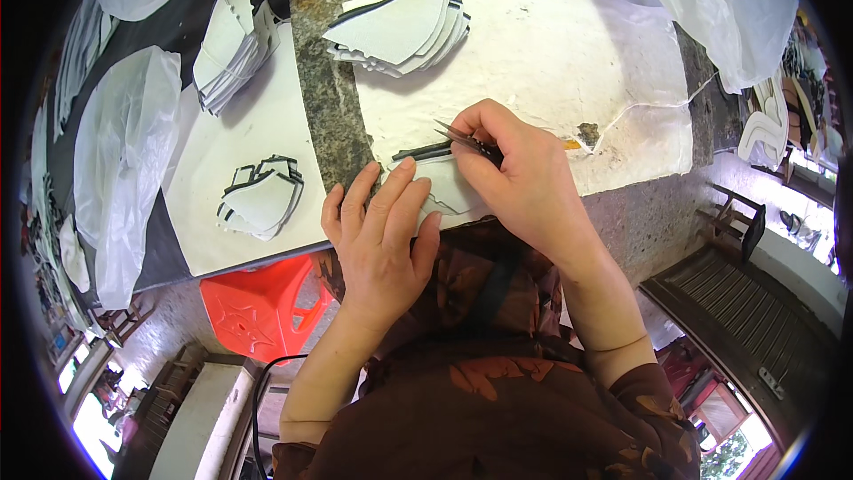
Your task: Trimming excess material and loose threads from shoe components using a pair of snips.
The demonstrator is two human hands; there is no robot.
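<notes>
My left hand (382, 231) lies flat, fingers spread, pressing down a white cut piece with a black edge (442, 180) on the white work surface (551, 62). My right hand (515, 164) is closed around a small metal cutting tool (458, 136), whose pointed blades stick out to the left over the piece's black strip. The rest of the piece is hidden under both hands.
A fanned stack of similar white pieces (404, 28) lies at the back of the stone table (324, 98). Two more stacks (233, 44) (262, 196) rest on a white board to the left. Clear plastic bags (124, 151) lie at left and back right. A red plastic stool (262, 307) stands below.
</notes>
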